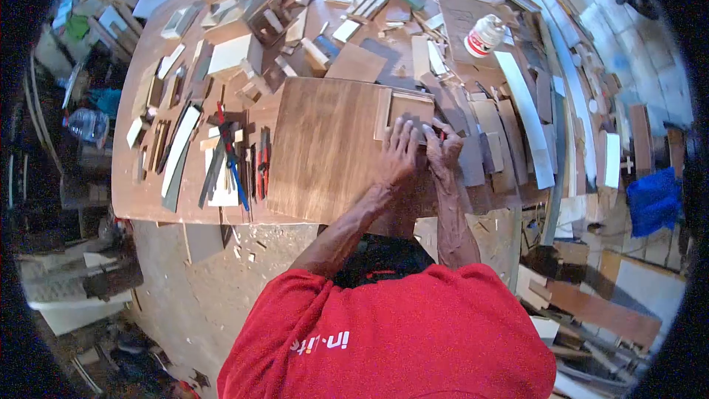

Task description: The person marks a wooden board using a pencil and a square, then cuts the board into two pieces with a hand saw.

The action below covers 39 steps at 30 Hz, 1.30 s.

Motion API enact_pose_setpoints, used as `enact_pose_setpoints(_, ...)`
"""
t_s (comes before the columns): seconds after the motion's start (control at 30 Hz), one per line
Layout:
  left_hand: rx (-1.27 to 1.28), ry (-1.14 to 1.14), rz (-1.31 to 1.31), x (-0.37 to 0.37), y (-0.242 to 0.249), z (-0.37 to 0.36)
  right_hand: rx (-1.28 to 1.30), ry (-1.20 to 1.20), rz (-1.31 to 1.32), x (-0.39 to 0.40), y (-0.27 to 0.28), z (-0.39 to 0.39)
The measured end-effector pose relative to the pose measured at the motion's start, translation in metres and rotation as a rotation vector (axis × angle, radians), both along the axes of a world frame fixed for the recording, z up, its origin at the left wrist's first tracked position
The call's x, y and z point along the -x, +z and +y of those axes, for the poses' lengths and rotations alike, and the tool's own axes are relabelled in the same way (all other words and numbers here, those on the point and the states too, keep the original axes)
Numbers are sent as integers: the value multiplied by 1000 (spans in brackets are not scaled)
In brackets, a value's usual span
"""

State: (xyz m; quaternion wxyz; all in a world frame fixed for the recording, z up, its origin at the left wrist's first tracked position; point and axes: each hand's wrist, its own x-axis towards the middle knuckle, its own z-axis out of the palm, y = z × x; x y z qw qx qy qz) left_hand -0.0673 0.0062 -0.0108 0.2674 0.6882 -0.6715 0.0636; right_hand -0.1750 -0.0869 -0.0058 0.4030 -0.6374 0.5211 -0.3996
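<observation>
A large brown plywood board (325, 149) lies flat on the workbench (148, 199). At its far right corner sits a small framed wooden piece (410, 106). My left hand (399, 151) rests flat on the board, fingers spread, with the fingertips touching that piece. Right beside it, my right hand (444, 149) is curled around a small red tool (441, 133) that looks like a pencil, its tip at the piece's right edge. The two hands almost touch.
Wood offcuts and strips (509, 125) cover the bench on the right and at the back. A white glue bottle (484, 35) stands far right. Hand tools (236, 166) lie left of the board. A water bottle (87, 124) and blue cloth (653, 201) sit off the bench.
</observation>
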Motion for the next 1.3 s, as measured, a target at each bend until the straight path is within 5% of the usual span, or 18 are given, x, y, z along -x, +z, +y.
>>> enact_pose_setpoints(0.47, 66, 66, 190, 7, 5, 10, -72, -36, -186, -5, 11, 4)
enact_pose_setpoints(0.67, 31, 58, 234, 9, 7, 10, 63, 11, 65, 4, 3, -6)
enact_pose_setpoints(1.1, -35, 70, 107, -3, 23, 5, -6, 47, 60, 10, 8, -10)
enact_pose_setpoints(1.2, -45, 75, 106, -3, 22, 3, 390, 31, 401, 16, 21, -22)
enact_pose_setpoints(1.27, -76, 82, 90, -3, 27, 4, 113, 14, -288, 8, 19, -38)
enact_pose_setpoints(1.3, -105, 85, 72, -3, 29, 4, 99, 47, 22, -9, 80, -16)
